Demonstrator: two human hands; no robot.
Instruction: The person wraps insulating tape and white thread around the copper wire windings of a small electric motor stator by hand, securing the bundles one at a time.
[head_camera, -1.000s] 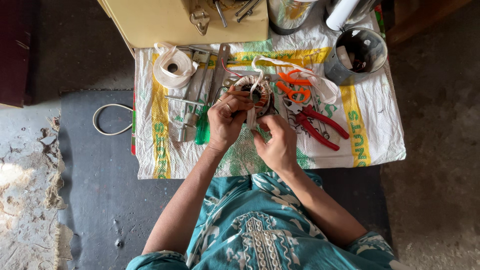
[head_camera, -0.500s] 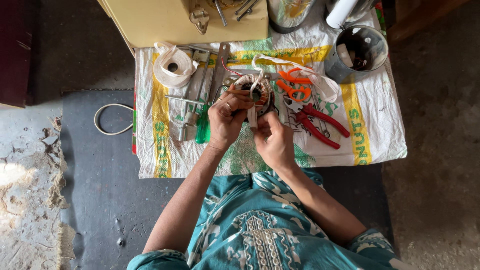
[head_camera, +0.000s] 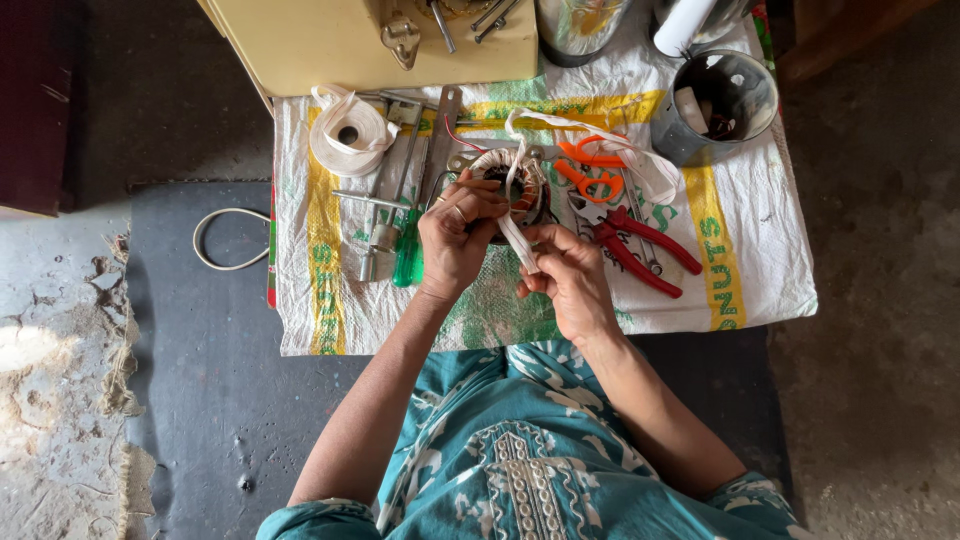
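A round wound coil (head_camera: 522, 185), copper wire partly wrapped in white cloth tape, sits above the woven sack (head_camera: 740, 270) in the middle of the view. My left hand (head_camera: 455, 235) grips the coil's left side, fingers curled over its rim. My right hand (head_camera: 570, 275) pinches a strip of the white tape (head_camera: 517, 238) just below the coil and holds it taut. More of the same tape trails loose from the coil toward the upper right (head_camera: 640, 165).
A roll of white tape (head_camera: 348, 135) lies at the left. A green-handled screwdriver (head_camera: 408, 250) and metal tools lie beside it. Orange scissors (head_camera: 590, 170) and red pliers (head_camera: 640, 250) lie right of the coil. A metal can (head_camera: 715, 105) stands at the back right, a yellow board (head_camera: 330, 40) behind.
My right hand has shifted slightly, drawing the tape strip down from the coil. My left hand stays on the coil.
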